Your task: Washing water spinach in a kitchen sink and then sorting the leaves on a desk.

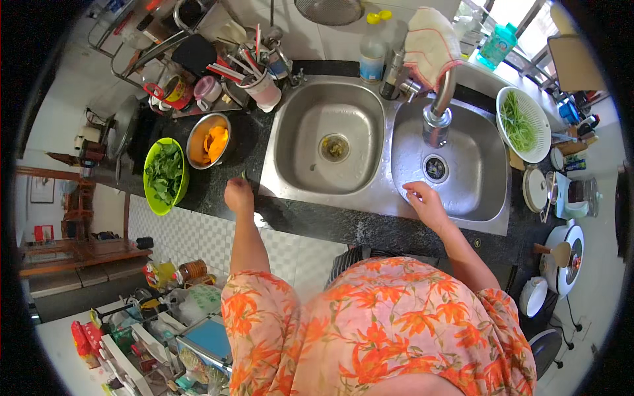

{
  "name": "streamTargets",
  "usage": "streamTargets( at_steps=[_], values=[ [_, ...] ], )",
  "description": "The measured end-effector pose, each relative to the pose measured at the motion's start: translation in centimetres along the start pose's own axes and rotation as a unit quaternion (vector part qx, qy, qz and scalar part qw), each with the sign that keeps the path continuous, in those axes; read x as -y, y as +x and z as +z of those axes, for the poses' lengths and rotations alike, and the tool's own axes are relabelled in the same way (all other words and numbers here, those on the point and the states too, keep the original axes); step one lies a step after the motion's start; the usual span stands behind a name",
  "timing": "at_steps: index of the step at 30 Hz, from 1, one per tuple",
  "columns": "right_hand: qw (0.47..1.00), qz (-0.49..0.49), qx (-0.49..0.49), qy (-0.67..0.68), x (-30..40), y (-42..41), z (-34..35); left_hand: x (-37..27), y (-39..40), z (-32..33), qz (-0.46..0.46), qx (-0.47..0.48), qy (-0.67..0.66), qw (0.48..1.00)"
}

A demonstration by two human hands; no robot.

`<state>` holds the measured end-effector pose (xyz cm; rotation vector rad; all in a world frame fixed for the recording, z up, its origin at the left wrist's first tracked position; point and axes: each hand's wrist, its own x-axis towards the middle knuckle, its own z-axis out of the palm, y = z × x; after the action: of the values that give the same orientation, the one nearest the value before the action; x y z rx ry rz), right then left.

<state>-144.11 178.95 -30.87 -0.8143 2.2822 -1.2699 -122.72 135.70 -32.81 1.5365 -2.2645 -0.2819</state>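
Note:
My left hand (pixel 239 195) is over the black stone countertop (pixel 302 215), left of the double sink, with its fingers curled under. A small green scrap (pixel 243 174) shows at its fingertips; whether they grip it is hidden. My right hand (pixel 422 199) hovers at the front left rim of the right sink basin (pixel 475 193), fingers loosely bent and apart, with nothing visible in them. Plant bits lie in the drain of the left basin (pixel 322 173). Beyond my left hand are a metal bowl (pixel 194 162) of orange pieces and a lime-green bowl (pixel 182 190) of leafy greens.
A chrome faucet (pixel 437 119) rises over the right basin. A white colander (pixel 542 121) with thin green shoots stands to its right. Farther right is a white rice cooker (pixel 550 270). A chopstick holder (pixel 265 94) and a yellow-capped bottle (pixel 372 52) line the back.

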Motion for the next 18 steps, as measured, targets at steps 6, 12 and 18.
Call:
streamTargets(
  at_steps=[6,12,18],
  values=[
    [0.997,0.012,-0.051,0.050,-1.1,-1.4,-2.5,-6.1,-4.7,0.3,-0.009,0.205,-0.306,0.930],
    [0.964,0.052,-0.013,0.262,-1.7,1.1,-4.4,-21.0,-14.9,0.8,-0.187,0.536,-0.640,0.519],
    [0.991,0.000,-0.073,0.115,-3.7,5.5,-5.9,-27.5,-19.1,5.2,-0.161,0.635,-0.593,0.468]
  ],
)
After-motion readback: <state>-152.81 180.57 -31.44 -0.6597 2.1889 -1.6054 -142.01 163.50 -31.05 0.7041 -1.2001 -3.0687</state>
